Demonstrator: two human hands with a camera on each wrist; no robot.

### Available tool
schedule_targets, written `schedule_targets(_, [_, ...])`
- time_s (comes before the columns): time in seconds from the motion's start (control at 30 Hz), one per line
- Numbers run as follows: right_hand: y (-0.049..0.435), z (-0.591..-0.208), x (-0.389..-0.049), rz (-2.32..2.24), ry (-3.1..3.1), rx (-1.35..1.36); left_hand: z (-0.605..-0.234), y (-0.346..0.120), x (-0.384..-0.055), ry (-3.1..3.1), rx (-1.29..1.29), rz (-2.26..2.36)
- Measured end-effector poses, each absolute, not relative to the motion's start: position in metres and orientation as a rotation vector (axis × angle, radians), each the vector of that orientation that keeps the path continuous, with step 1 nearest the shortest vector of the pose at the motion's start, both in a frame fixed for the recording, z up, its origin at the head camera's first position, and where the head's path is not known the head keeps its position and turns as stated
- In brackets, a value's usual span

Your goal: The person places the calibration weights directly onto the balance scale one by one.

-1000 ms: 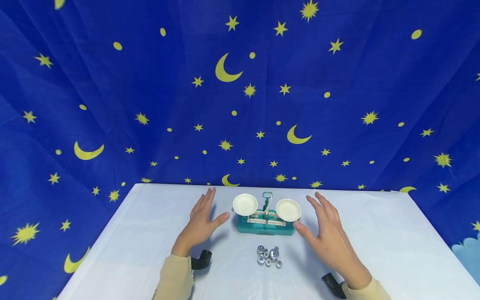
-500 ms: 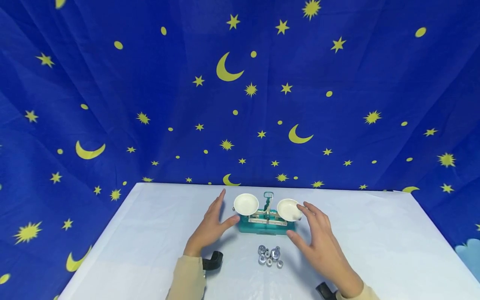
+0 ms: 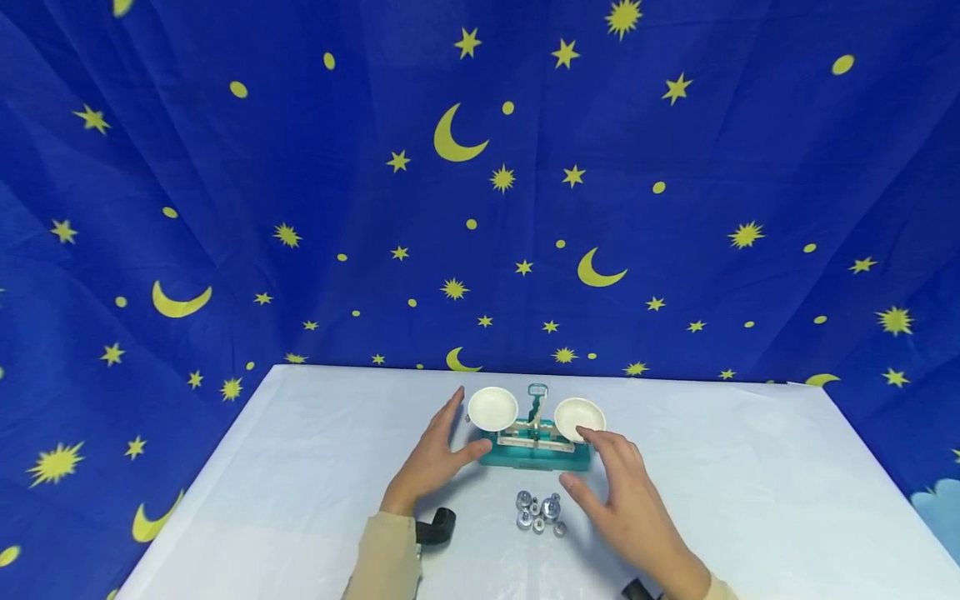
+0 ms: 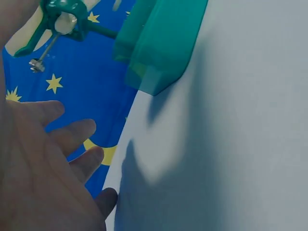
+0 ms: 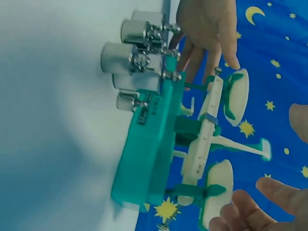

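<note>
Head view: we see balance (image 3: 535, 443) on white table (image 3: 225, 500), between our hands. Left hand (image 3: 429, 468) is spread wide, thumb near base (image 3: 534, 461). Right hand (image 3: 628, 500) is wide also, fingers overlapping right pan (image 3: 574, 413); contact we cannot tell. Careless push there could tip pan. Metal weights (image 3: 551, 508) stand before base, near right thumb; low sweep could topple them.

Left wrist view: palm holds nothing, fingers apart.

Right wrist view: fingers relaxed beside pan, holding nothing; starry curtain (image 5: 274, 139) hangs behind.
</note>
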State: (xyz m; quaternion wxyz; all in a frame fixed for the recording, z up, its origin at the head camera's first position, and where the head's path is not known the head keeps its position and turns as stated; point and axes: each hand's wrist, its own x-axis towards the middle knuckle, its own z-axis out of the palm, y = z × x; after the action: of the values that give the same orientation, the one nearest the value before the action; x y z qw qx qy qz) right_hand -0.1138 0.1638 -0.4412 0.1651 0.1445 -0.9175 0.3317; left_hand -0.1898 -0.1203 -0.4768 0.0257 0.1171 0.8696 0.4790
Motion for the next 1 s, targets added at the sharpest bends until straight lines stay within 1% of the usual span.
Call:
schedule_targets(0.17, [0.161,-0.444,-0.113,0.95,-2.575,0.403,-0.48,-0.118,-0.19,2.674,0.355,1.518])
schedule_targets(0.53, [0.152,-0.451,-0.108,0.952,-2.521,0.451,-0.486,-0.115,-0.195,2.694,0.453,1.531])
schedule_targets(0.77, [0.148,-0.456,-0.106,0.975,-2.562,0.465,-0.487,-0.112,-0.193,2.699,0.432,1.521])
schedule_targets(1.0, [0.145,-0.457,-0.105,1.106,-2.635,0.446,-0.488,-0.112,-0.192,2.698,0.443,1.522])
